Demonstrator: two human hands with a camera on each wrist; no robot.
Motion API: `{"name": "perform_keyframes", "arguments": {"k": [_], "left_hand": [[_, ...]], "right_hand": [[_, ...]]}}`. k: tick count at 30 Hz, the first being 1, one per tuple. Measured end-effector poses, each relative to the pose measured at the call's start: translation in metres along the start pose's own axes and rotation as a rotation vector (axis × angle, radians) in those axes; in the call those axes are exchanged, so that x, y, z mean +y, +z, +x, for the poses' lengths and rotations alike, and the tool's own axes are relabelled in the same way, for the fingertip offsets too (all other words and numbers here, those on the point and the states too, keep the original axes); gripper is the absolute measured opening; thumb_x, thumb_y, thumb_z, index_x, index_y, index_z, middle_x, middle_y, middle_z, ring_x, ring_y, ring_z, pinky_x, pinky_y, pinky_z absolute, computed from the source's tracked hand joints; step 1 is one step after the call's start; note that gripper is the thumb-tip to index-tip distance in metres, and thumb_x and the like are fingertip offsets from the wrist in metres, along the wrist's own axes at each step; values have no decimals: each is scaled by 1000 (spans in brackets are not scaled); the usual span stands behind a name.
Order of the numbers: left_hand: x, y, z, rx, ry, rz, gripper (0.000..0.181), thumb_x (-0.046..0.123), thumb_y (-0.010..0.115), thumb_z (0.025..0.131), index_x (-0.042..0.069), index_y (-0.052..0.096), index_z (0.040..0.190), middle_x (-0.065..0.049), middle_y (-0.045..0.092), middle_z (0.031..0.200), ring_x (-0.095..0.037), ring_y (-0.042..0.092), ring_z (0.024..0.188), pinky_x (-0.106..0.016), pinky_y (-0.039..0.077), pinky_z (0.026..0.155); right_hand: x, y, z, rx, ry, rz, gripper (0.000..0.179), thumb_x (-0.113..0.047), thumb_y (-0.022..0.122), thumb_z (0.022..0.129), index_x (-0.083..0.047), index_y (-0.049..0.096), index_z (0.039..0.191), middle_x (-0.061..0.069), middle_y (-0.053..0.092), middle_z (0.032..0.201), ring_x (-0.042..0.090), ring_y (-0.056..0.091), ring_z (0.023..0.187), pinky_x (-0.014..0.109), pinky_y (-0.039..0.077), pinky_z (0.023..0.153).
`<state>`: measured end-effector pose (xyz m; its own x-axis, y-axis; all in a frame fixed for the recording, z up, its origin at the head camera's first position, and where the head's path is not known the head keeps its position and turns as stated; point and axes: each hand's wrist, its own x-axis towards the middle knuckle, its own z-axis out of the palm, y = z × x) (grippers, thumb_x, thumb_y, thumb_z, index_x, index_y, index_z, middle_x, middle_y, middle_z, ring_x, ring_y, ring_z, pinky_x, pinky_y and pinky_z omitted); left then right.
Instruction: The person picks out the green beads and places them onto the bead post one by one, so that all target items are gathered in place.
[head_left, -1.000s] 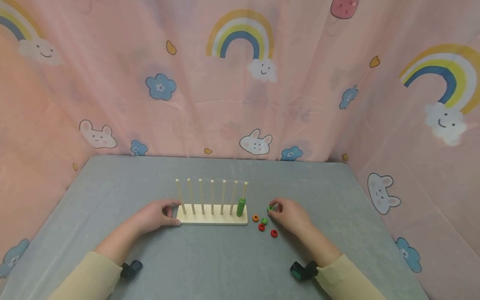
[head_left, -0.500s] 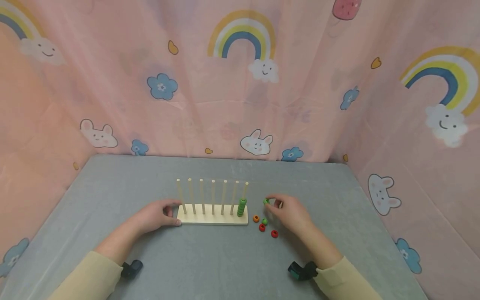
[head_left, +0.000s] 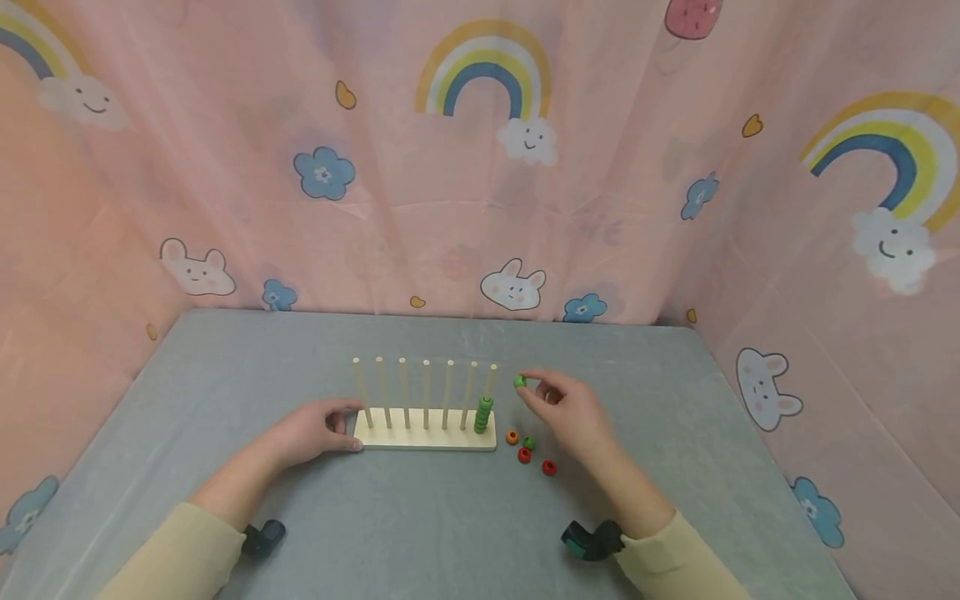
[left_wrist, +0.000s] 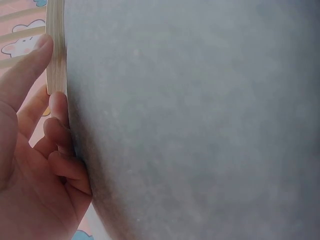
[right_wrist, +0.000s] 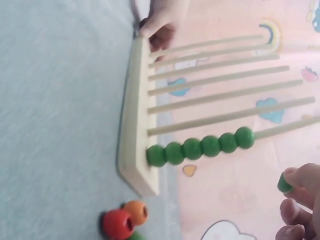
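Note:
A pale wooden peg board (head_left: 420,440) with several upright pegs lies on the table. Its rightmost peg carries a stack of several green beads (right_wrist: 192,148). My left hand (head_left: 311,432) grips the board's left end, thumb on the front edge and fingers behind; the left wrist view shows the wooden end (left_wrist: 57,60) between thumb and fingers. Between thumb and index finger, my right hand (head_left: 573,414) pinches a green bead (head_left: 520,381), raised to the right of the stacked peg's upper part. In the right wrist view, that green bead (right_wrist: 285,183) is partly hidden by the fingertips.
Right of the board lie an orange bead (head_left: 512,437), a green bead (head_left: 528,443) and two red beads, one (head_left: 524,455) close by and the other (head_left: 549,468) nearer me. The grey table (head_left: 420,525) meets a pink patterned curtain (head_left: 420,233) at its back edge.
My right hand has lifted the green bead off the area of the loose beads, up and to the left toward the stacked peg. My left hand and the board stay in place.

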<state>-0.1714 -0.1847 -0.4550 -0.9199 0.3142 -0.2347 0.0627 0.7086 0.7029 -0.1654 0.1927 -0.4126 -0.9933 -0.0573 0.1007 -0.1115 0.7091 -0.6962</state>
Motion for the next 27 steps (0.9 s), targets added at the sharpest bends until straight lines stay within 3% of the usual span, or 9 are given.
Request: {"name": "perform_keyframes", "arguments": {"k": [6,16,27], "left_hand": [[-2,1,1,3,-4,3,62,28,85,78,6,61,131,0,52,78,-16,47,70,-34,36,64],[-1,1,1,5,11,9,61,28,85,79,6,61,130,-1,52,79,-17,47,70,-34,37,65],[-3,1,3,5,-7,18,61,29,84,79,8,61,131,0,52,79,-16,47,71,-34,37,66]], "right_hand": [[-13,-2,-1,50,-59,114,26,-23,73,92,-18,73,118,0,59,80,19,52,75,29,45,63],[-31,-1,-2,124,-136,287,25,-20,72,93,-16,72,117,2,59,76,21,48,64,27,39,54],[-40,5,-2,120,-128,370,23,-18,72,93,-13,73,115,5,58,78,18,48,65,25,38,56]]}}
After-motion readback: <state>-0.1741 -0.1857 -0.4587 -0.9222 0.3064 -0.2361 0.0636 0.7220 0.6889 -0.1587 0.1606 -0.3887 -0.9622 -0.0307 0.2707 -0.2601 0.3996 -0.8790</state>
